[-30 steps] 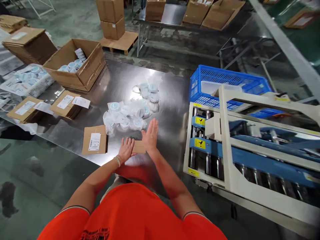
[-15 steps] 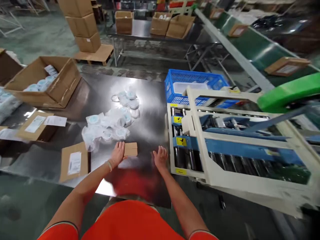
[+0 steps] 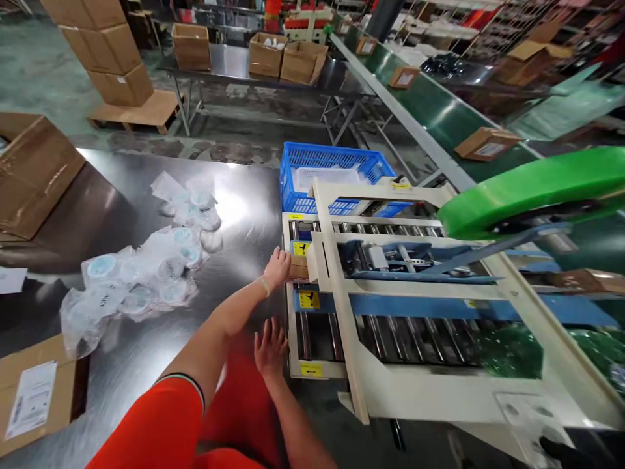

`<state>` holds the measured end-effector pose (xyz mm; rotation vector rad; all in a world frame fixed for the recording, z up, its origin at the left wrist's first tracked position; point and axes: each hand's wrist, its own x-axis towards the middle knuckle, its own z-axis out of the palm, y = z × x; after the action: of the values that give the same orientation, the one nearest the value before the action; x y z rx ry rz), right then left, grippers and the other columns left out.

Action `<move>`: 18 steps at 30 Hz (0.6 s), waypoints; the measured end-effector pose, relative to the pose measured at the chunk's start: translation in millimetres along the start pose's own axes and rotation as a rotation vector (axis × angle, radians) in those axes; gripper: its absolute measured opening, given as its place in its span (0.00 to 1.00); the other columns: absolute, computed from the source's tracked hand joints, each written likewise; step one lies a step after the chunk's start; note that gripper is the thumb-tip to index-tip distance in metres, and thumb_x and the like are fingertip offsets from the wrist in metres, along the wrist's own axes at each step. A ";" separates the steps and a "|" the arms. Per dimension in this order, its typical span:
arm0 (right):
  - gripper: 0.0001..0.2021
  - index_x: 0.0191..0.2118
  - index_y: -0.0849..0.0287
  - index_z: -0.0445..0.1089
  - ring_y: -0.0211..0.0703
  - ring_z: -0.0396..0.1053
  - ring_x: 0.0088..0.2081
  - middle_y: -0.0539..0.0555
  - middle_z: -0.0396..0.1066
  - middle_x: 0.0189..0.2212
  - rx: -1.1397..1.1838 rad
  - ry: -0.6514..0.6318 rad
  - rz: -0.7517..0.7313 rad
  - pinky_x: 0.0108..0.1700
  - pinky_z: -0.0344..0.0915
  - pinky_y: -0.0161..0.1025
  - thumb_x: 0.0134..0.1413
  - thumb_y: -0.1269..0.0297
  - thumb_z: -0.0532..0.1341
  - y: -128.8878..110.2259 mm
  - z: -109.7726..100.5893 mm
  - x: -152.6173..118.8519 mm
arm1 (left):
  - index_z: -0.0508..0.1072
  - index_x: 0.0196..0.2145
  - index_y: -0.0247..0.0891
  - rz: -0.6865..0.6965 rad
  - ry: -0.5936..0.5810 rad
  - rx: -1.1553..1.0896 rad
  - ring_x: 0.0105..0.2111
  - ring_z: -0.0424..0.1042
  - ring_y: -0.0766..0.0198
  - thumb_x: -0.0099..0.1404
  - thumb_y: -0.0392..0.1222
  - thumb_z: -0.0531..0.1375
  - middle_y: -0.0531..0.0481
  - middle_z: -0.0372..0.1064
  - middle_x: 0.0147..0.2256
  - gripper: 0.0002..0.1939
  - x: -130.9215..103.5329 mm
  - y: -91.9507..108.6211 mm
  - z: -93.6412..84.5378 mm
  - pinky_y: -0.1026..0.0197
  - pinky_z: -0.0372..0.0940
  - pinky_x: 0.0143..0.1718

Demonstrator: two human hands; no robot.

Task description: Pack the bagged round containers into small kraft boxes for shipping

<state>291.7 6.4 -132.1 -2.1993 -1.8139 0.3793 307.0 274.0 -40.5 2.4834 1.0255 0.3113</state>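
My left hand (image 3: pixel 277 268) reaches out to the near end of a small cardboard box (image 3: pixel 298 268), with its fingers against it. The box lies at the mouth of a carton-sealing machine (image 3: pixel 351 286), between its two blue side belts, and its far end is hidden by the cream frame. My right hand (image 3: pixel 270 346) is lower down at the table's right edge beside the machine, fingers apart and holding nothing. Several clear plastic packets (image 3: pixel 131 280) with pale blue round items lie on the metal table to the left of my hands.
A labelled carton (image 3: pixel 34 391) lies at lower left, with a large open carton (image 3: pixel 39 176) above it. Behind the machine stands a blue plastic crate (image 3: pixel 332 159). A green tape reel (image 3: pixel 532 185) overhangs the machine. Farther back, a green conveyor (image 3: pixel 439 111) carries boxes.
My left hand has moved the small box rightward from the table into the machine's entrance. My right hand now rests lower than the left, and the view has turned right.
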 end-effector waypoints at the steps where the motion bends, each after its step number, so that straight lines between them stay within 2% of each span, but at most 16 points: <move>1: 0.30 0.76 0.59 0.58 0.79 0.60 0.73 0.75 0.61 0.72 -0.031 -0.060 0.031 0.62 0.63 0.84 0.74 0.61 0.47 -0.4 -2.6 0.4 | 0.59 0.72 0.21 -0.001 0.010 -0.105 0.73 0.56 0.30 0.59 0.47 0.74 0.20 0.62 0.67 0.51 11.2 10.8 8.3 0.32 0.38 0.78; 3: 0.29 0.73 0.63 0.63 0.79 0.58 0.74 0.76 0.59 0.73 -0.067 -0.125 0.062 0.66 0.61 0.82 0.73 0.60 0.49 -0.5 -7.6 2.2 | 0.52 0.74 0.20 -0.037 0.036 -0.324 0.76 0.47 0.26 0.57 0.51 0.76 0.16 0.53 0.71 0.59 25.6 32.1 22.8 0.29 0.36 0.78; 5: 0.27 0.71 0.65 0.65 0.77 0.58 0.74 0.77 0.60 0.73 -0.055 -0.124 0.048 0.69 0.59 0.79 0.72 0.61 0.53 0.6 -10.9 4.7 | 0.43 0.77 0.21 -0.099 0.087 -0.489 0.78 0.37 0.24 0.55 0.54 0.77 0.12 0.40 0.75 0.68 23.2 47.7 32.0 0.28 0.41 0.77; 7: 0.27 0.70 0.65 0.66 0.77 0.59 0.73 0.78 0.62 0.71 -0.010 -0.092 0.035 0.69 0.59 0.79 0.72 0.60 0.53 3.0 -11.7 7.1 | 0.36 0.78 0.25 -0.135 0.154 -0.557 0.79 0.32 0.26 0.56 0.54 0.77 0.14 0.30 0.76 0.72 -3.0 50.8 33.6 0.29 0.46 0.76; 8: 0.27 0.69 0.64 0.66 0.78 0.60 0.73 0.78 0.63 0.70 0.018 -0.059 0.033 0.68 0.59 0.81 0.72 0.59 0.53 4.8 -11.2 8.0 | 0.35 0.78 0.28 -0.140 0.191 -0.564 0.79 0.33 0.28 0.58 0.52 0.75 0.17 0.31 0.77 0.69 -26.7 46.3 30.8 0.30 0.48 0.76; 10: 0.26 0.68 0.63 0.67 0.80 0.61 0.71 0.79 0.65 0.68 0.078 0.049 0.024 0.64 0.61 0.84 0.73 0.57 0.50 10.1 -9.1 9.4 | 0.39 0.79 0.34 -0.166 0.278 -0.536 0.79 0.42 0.35 0.66 0.46 0.68 0.24 0.40 0.77 0.56 -95.1 25.1 16.7 0.32 0.50 0.77; 12: 0.26 0.65 0.61 0.70 0.83 0.63 0.68 0.79 0.68 0.65 0.140 0.196 -0.008 0.60 0.63 0.85 0.73 0.53 0.49 14.9 -6.1 11.7 | 0.50 0.77 0.36 -0.289 0.372 -0.421 0.74 0.55 0.41 0.71 0.41 0.58 0.30 0.54 0.73 0.40 -186.1 -8.4 -9.6 0.34 0.54 0.76; 13: 0.25 0.63 0.60 0.71 0.83 0.64 0.67 0.79 0.69 0.63 0.171 0.265 -0.023 0.58 0.64 0.85 0.72 0.51 0.49 14.9 -4.6 13.9 | 0.56 0.74 0.36 -0.432 0.434 -0.332 0.71 0.60 0.42 0.72 0.39 0.55 0.32 0.60 0.70 0.35 -236.9 -27.4 -26.8 0.33 0.57 0.74; 15: 0.25 0.59 0.60 0.74 0.81 0.69 0.63 0.79 0.73 0.58 0.240 0.338 -0.042 0.58 0.65 0.82 0.72 0.50 0.50 2.9 -1.0 20.1 | 0.65 0.68 0.38 -0.850 0.562 -0.137 0.65 0.67 0.41 0.71 0.37 0.54 0.36 0.70 0.62 0.28 -341.2 -64.1 -65.9 0.34 0.62 0.70; 16: 0.25 0.57 0.61 0.74 0.79 0.71 0.59 0.79 0.75 0.53 0.284 0.322 -0.057 0.58 0.66 0.80 0.72 0.51 0.49 -12.1 1.5 23.3 | 0.68 0.65 0.40 -1.066 0.587 -0.052 0.62 0.69 0.43 0.71 0.38 0.55 0.39 0.72 0.59 0.26 -391.5 -79.9 -85.7 0.37 0.64 0.69; 18: 0.25 0.55 0.63 0.75 0.73 0.76 0.51 0.76 0.78 0.44 0.400 0.171 -0.139 0.57 0.70 0.74 0.71 0.53 0.48 -63.5 9.4 26.4 | 0.68 0.63 0.36 -1.345 0.676 0.027 0.62 0.67 0.38 0.73 0.38 0.52 0.36 0.71 0.57 0.23 -481.1 -104.6 -120.8 0.31 0.62 0.66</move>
<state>235.2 44.4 -118.6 -1.7694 -1.6235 0.4627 -138.1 34.3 -3.1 1.1701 2.6139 0.6512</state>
